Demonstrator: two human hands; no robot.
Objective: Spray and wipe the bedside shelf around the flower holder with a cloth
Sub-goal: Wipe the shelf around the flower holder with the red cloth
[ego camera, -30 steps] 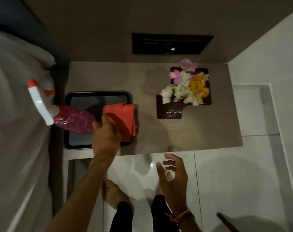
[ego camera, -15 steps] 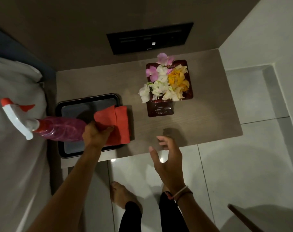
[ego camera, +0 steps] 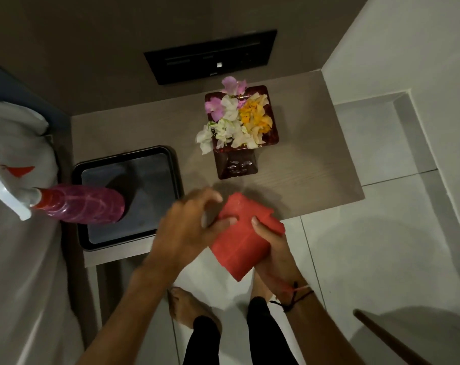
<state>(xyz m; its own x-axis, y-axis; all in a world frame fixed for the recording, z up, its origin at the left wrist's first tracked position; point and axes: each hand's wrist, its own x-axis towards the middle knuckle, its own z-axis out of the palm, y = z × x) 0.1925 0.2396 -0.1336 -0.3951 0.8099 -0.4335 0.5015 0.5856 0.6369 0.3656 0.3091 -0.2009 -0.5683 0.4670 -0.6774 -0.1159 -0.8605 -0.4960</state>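
A folded red cloth (ego camera: 243,238) is held over the shelf's front edge, clear of the surface. My right hand (ego camera: 272,248) grips it from below, thumb on top. My left hand (ego camera: 189,227) touches its left edge with its fingers spread and blurred. The brown bedside shelf (ego camera: 297,164) runs along the wall. A dark red flower holder (ego camera: 236,164) with white, pink and yellow flowers (ego camera: 236,119) stands on its back right part. A pink spray bottle (ego camera: 84,204) with a white and red trigger head stands in a black tray (ego camera: 173,164) at the left.
A bed with white sheets (ego camera: 15,233) borders the shelf on the left. A black switch panel (ego camera: 210,56) is set in the wall behind. White floor tiles (ego camera: 368,259) and my bare feet lie below. A dark wooden rod (ego camera: 386,335) shows at the bottom right.
My left hand lifted the red cloth off the tray and carried it right to my right hand, which now grips it. The bottle stays in the tray.
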